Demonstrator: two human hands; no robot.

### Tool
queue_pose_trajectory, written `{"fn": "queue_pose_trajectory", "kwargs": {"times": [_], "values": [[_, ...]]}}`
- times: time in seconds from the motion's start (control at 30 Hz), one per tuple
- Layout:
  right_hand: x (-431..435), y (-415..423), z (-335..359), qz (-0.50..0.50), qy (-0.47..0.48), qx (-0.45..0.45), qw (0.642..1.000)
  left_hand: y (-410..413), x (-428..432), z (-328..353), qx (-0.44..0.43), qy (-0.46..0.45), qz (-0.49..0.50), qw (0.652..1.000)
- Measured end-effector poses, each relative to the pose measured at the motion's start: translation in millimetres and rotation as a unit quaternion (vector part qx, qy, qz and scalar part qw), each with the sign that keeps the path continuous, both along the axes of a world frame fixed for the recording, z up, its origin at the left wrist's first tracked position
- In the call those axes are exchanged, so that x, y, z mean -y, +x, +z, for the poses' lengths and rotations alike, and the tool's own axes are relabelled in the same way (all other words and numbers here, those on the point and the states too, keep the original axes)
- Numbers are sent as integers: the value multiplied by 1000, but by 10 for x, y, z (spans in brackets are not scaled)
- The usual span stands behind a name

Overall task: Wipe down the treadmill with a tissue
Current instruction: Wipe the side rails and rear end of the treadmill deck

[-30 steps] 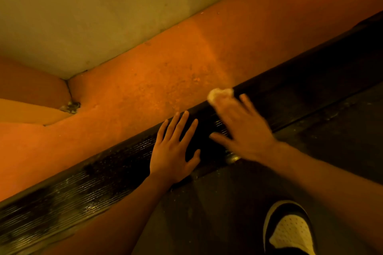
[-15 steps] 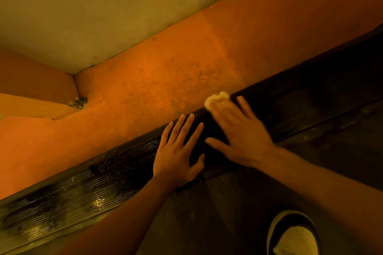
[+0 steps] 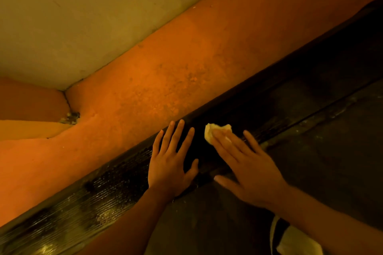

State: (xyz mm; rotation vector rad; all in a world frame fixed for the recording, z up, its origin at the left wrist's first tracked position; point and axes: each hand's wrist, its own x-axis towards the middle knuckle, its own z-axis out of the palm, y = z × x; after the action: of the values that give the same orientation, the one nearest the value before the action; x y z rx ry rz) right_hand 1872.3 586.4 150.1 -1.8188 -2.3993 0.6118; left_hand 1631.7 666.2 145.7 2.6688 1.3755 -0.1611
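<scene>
A view from above looks down at a dark treadmill (image 3: 300, 109) that crosses the scene on a slant, from the near left to the far right. Its ribbed side rail (image 3: 93, 198) looks dusty and shiny in patches at the near left. The dark belt (image 3: 331, 172) lies to the right of the rail. The left hand (image 3: 170, 168) rests flat on the rail, palm down, with the fingers straight and spread wide and the thumb out to the right. Just to its right, the right hand (image 3: 246, 170) also lies flat with straight fingers. It presses a small crumpled pale tissue (image 3: 215, 130) against the rail under the fingertips, and part of the tissue shows beyond them on the far side. The two hands are close together but do not touch. Both bare forearms reach in from the near edge. Beyond the rail runs an orange floor (image 3: 165, 80), which meets a plain beige wall (image 3: 83, 16) at the far left. A small grey patch (image 3: 71, 117) sits in the corner there. Part of a pale shoe (image 3: 296, 242) with a dark edge shows at the near right, under the right forearm.
</scene>
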Motion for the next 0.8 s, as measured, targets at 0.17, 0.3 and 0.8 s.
{"fn": "queue_pose_trajectory", "kwargs": {"times": [0.17,0.3,0.8], "values": [[-20,674,17,-207,-25,52,977,9,1,22,2,-6,-3,1000],[-11,236,38,-296,-35,49,953,-4,13,-4,-2,-7,7,1000],[116,-872,189,-127,-72,110,983,-923,132,168,19,-42,-15,999]]}}
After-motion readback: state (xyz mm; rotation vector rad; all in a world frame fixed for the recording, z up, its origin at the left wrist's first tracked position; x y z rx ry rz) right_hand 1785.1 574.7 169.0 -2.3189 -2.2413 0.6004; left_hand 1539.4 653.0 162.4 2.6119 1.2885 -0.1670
